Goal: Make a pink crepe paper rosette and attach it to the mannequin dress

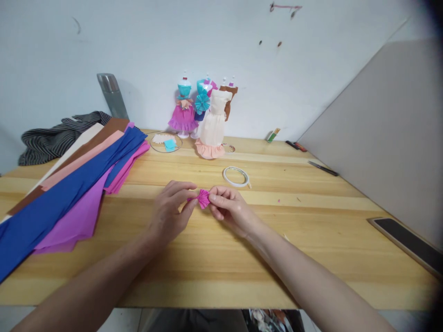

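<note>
While the left hand [169, 207] sets thumb and forefinger at the narrow left end of a small magenta pleated-paper piece [204, 198], grip unclear, that piece sits left of and nearer the person than the white ring-shaped roll [247, 178]; its long axis seems crosswise, hand to hand; the right hand [231, 206], equally near, pinches its right end.

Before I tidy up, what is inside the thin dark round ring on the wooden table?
Inside the ring, a pale scalloped piece and a light-blue squarish piece show; anything beneath them is covered.
</note>
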The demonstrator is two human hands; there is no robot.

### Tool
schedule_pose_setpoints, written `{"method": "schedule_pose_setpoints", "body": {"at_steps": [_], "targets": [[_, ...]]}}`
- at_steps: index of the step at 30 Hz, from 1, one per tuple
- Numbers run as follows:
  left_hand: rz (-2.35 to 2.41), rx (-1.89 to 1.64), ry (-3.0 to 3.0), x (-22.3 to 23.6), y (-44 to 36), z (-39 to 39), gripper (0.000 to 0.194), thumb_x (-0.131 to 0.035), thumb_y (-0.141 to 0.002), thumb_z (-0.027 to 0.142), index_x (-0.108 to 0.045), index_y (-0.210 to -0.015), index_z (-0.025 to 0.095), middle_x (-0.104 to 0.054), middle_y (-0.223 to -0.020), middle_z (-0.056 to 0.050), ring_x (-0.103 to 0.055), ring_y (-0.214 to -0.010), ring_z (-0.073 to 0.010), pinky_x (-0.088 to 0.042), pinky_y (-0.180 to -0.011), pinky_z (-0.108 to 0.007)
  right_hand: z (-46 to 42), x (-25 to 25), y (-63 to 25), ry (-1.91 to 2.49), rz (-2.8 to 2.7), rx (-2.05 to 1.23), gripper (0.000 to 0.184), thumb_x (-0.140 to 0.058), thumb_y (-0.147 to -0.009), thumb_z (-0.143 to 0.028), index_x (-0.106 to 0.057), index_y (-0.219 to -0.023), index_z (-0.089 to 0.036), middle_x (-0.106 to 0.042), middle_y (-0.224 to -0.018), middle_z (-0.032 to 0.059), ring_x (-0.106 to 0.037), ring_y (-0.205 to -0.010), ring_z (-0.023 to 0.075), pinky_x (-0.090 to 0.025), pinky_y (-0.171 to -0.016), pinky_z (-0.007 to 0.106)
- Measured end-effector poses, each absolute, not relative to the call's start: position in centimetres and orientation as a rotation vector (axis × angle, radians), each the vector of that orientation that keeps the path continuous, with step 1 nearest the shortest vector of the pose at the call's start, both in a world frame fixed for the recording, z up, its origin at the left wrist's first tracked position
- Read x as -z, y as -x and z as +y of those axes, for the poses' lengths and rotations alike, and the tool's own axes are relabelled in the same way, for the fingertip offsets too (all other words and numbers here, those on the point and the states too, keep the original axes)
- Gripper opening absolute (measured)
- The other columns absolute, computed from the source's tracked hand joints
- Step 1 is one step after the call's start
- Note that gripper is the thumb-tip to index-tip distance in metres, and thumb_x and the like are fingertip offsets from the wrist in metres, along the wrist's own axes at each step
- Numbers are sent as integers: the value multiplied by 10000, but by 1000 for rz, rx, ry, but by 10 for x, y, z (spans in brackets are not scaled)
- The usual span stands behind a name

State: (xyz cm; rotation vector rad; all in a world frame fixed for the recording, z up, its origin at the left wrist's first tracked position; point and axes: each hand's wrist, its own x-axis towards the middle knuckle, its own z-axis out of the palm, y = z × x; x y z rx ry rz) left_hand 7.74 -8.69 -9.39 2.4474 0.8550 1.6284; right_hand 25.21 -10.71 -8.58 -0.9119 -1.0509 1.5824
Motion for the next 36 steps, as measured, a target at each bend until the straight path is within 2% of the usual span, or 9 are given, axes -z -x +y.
{"method": "schedule_pose_setpoints", "body": {"at_steps": [11,13,15,18,22,24,28,31,36], "targets": [[948,-1638,-2337,93,-76,-85,92,-644,-794,109,-684,-783,192,-731,-887,-63,-678,-833,-186,-555,-749,-328,-109,87,-249,961,-1227,-1479,310,-703,-707,-443,-556,-646,-178,-470,-443,-67,-327,-369,53,-215,-422,213],[972,-1624,-2208,94,-76,-84,77,-651,-785,137,-698,-757,191,-734,-865,-60,-683,-827,-186,-555,-748,-327,-102,84,-258,1139,-1419,-1281,270,-649,-747,-408,-550,-635,-183,-485,-474,-51,-376,-395,73,-260,-437,220],[1003,-1550,-2005,93,-75,-84,69,-654,-778,181,-704,-732,186,-736,-867,-65,-688,-830,-191,-558,-714,-313,-92,77,-278,1388,-1637,-855,198,-622,-754,-289,-553,-603,-182,-540,-530,-18,-465,-476,102,-314,-488,230],[1049,-1394,-1660,86,-75,-86,99,-678,-747,253,-702,-697,170,-736,-884,-78,-689,-846,-200,-554,-660,-280,-76,65,-321,1891,-1756,-269,69,-598,-761,-200,-644,-718,-173,-684,-724,58,-584,-651,162,-370,-590,257],[1094,-1300,-1423,78,-77,-88,117,-728,-663,280,-706,-655,165,-739,-848,-69,-676,-840,-195,-530,-651,-253,-70,59,-364,2417,-1747,-260,118,-586,-774,-237,-672,-747,-161,-711,-790,108,-615,-699,213,-352,-557,276],[1106,-1283,-1372,77,-78,-88,111,-735,-631,276,-709,-639,169,-741,-826,-60,-670,-820,-190,-516,-643,-249,-73,59,-367,2377,-1854,-333,118,-593,-771,-249,-665,-722,-168,-704,-769,91,-607,-676,200,-352,-556,271],[1113,-1270,-1317,78,-79,-89,108,-736,-606,280,-710,-622,176,-747,-798,-48,-662,-788,-183,-499,-636,-249,-84,59,-343,1806,-2300,-613,82,-572,-775,-183,-653,-778,-180,-663,-722,21,-559,-626,145,-367,-579,244],[1123,-1254,-1293,78,-80,-89,117,-742,-592,281,-711,-625,173,-747,-784,-46,-651,-747,-174,-487,-625,-250,-91,61,-317,1492,-2531,-525,72,-603,-720,-107,-605,-727,-179,-600,-734,2,-498,-639,127,-333,-589,235],[1125,-1227,-1266,74,-82,-91,128,-748,-583,281,-708,-621,165,-737,-749,-42,-633,-721,-167,-469,-618,-248,-96,74,-291,1393,-2577,-436,175,-603,-713,-31,-635,-818,-168,-605,-842,25,-508,-677,121,-321,-603,225]]}}
